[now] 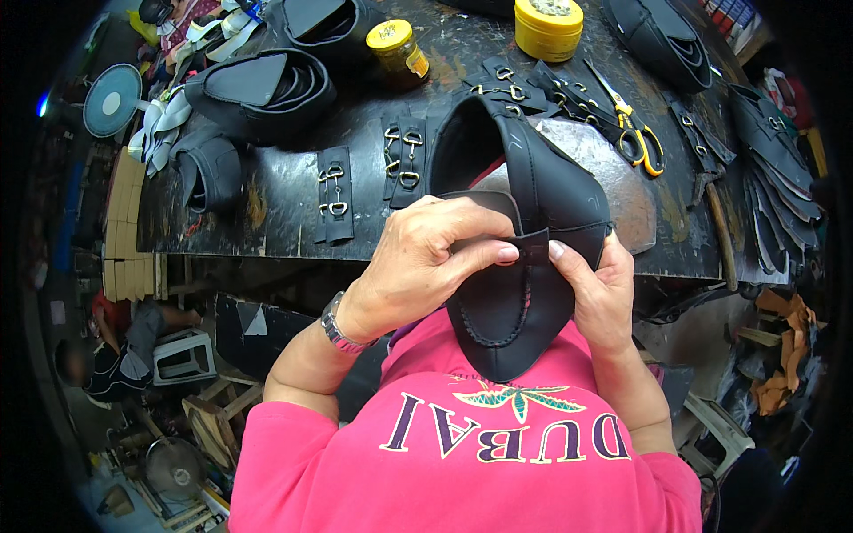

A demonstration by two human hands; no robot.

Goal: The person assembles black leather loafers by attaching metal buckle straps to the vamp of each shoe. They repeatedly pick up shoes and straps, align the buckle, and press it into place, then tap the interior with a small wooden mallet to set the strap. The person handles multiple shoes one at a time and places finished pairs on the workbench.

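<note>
Figure: a person seated at a dark, scuffed bench (267, 191), holding a black leather shoe upper (520, 240) up in front of the chest, seen from above. The upper is off the bench, in the air between its near edge and the pink shirt. Its long axis runs almost straight away from the person: the stitched toe points down toward the shirt, and the open heel end arches up over the bench.

The left hand (426, 262) comes in from the left and closes on the upper; its thumb presses on a small black strap (531, 250) lying across the vamp, and its fingers curl behind the leather. The right hand (597, 289) grips the opposite edge, with its thumb on the other end of the same strap. Both hands are therefore clamped on the piece, thumbs nearly meeting at the strap; neither is clearly nearer. A metal wristwatch (335, 327) sits on the left wrist.

On the bench beyond lie strips of black straps with metal buckles (333, 194), yellow-handled scissors (635, 129) to the right, a yellow-lidded jar (397, 46), a yellow round tin (548, 25), and further black uppers (262, 89) at the left.
</note>
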